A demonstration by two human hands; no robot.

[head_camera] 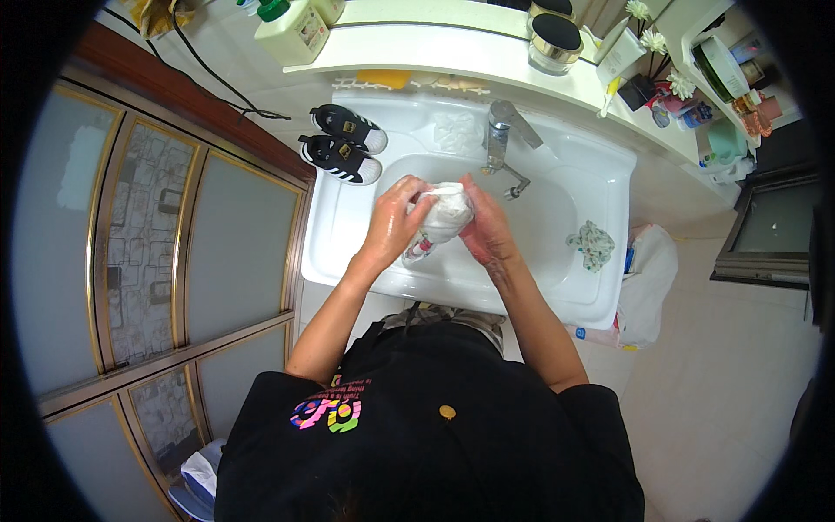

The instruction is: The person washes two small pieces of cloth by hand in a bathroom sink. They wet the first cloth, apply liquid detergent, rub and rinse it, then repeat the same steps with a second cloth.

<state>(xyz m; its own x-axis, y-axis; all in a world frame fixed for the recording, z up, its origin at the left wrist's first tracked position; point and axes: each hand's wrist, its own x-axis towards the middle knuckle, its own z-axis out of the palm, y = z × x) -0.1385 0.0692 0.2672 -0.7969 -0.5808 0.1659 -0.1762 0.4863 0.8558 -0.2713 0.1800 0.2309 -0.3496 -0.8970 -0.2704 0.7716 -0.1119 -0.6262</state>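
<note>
Over the white washbasin [424, 277], my two hands hold a white, wet-looking bundle [450, 212] that seems wrapped in thin cloth or paper. A red and pink patterned part shows at its lower end; what lies inside is hidden. My left hand [394, 222] grips its left side, thumb across the front. My right hand [486, 225] presses its palm and fingers along the right side. Both hands look wet. The chrome faucet [499, 134] with a jointed spout stands just beyond my right hand.
Two small black sneakers [342, 143] with white stripes sit on the basin's back left corner. A white translucent wad [456, 132] lies behind the bowl, a crumpled patterned cloth [590, 245] at the right. Above runs a white shelf [424, 49] with a jar [554, 42] and bottle [292, 32].
</note>
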